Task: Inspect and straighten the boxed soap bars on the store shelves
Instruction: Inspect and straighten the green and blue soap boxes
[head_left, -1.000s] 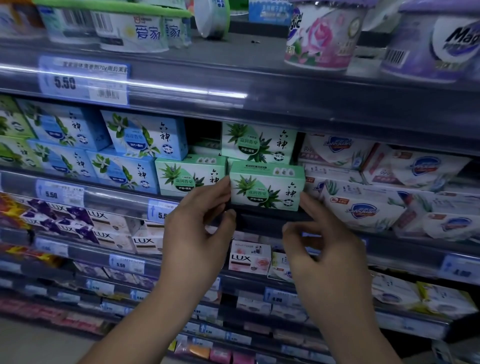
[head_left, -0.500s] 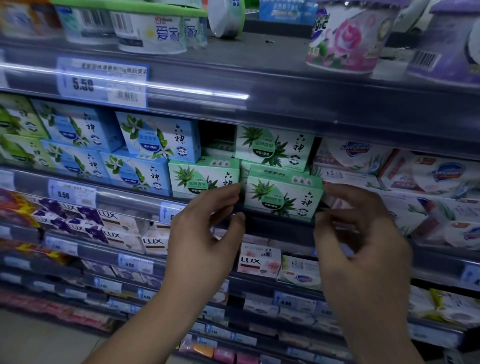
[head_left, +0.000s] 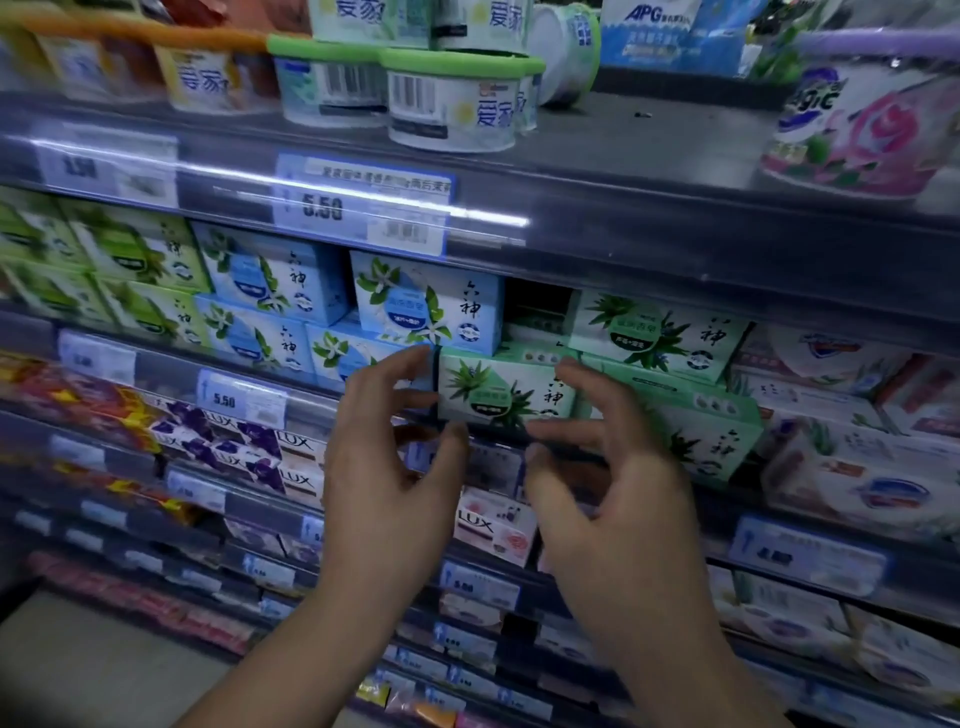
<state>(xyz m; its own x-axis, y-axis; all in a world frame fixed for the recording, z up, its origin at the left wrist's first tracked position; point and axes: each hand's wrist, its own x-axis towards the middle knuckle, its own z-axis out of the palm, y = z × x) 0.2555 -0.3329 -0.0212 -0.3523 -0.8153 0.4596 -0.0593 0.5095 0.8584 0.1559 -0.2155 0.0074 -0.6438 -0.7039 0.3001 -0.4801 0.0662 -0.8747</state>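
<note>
Room is tight around the green soap box (head_left: 498, 392): a blue box (head_left: 426, 306) crowds its upper left, a tilted green box (head_left: 691, 426) sits just right, and a dark gap opens above. Your left hand (head_left: 389, 478) and right hand (head_left: 618, 493) pinch its ends, fingers curled, thumbs at its lower edge. Its aloe-print front faces you.
</note>
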